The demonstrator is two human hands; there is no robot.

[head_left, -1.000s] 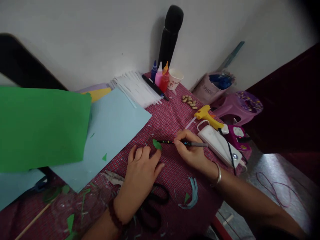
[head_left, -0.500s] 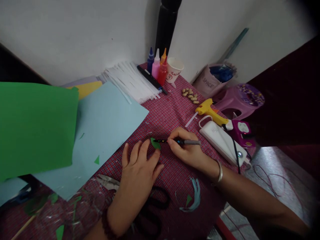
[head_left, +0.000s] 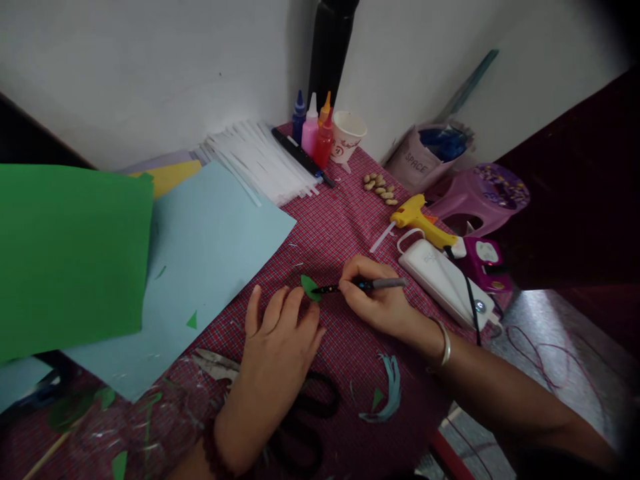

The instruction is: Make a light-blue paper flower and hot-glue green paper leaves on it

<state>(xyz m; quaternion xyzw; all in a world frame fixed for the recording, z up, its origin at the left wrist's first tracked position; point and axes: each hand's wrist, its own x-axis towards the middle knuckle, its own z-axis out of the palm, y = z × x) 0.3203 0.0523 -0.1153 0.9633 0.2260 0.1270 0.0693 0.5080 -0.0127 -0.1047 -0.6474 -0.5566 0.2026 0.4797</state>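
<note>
My left hand lies flat on the red checked tablecloth, fingers spread, its fingertips pressing down a small green paper piece. My right hand is closed round a dark pen with a grey end. The pen lies nearly level, and its tip touches the right edge of the green piece. A metal bangle sits on my right wrist.
A large green sheet and a light blue sheet lie at the left. White paper strips, glue bottles, a paper cup, a yellow glue gun, a white power bank and black scissors surround my hands.
My right hand and pen shifted slightly right, so the pen tip now meets the green piece's right edge. The view tilted down a little. My left hand stays pressed in place.
</note>
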